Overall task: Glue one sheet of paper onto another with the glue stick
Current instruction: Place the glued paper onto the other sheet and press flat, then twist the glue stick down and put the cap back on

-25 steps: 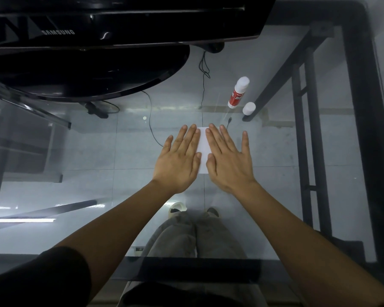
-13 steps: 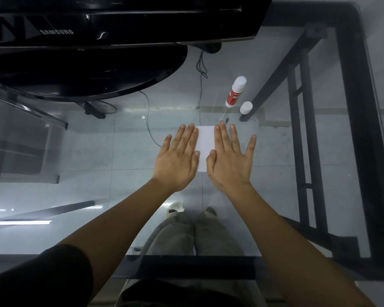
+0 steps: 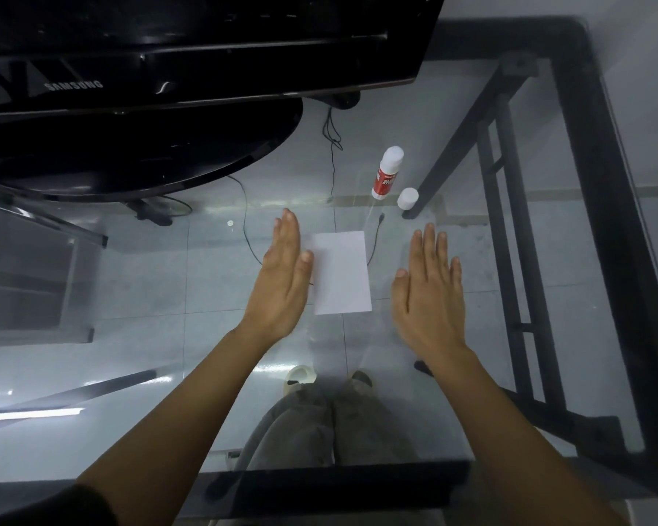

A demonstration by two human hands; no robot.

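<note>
A small white paper [image 3: 342, 272] lies flat on the glass table [image 3: 471, 298]; I cannot tell whether it is one sheet or two stacked. My left hand [image 3: 283, 277] is just left of it, tilted on its edge with fingers straight, its thumb at the paper's left border. My right hand [image 3: 430, 294] hovers flat and empty to the right, apart from the paper. Beyond the paper stands the red-and-white glue stick [image 3: 386, 172], with its white cap [image 3: 407, 198] beside it on the right.
A black monitor [image 3: 168, 43] on a round base [image 3: 130, 153] fills the back left. The table's black frame [image 3: 604, 222] runs along the right, its front rail [image 3: 339, 484] near me. Cables, floor and my legs show through the glass.
Both hands have lifted off the paper and moved apart, the left going left and the right going right. The paper now lies uncovered.
</note>
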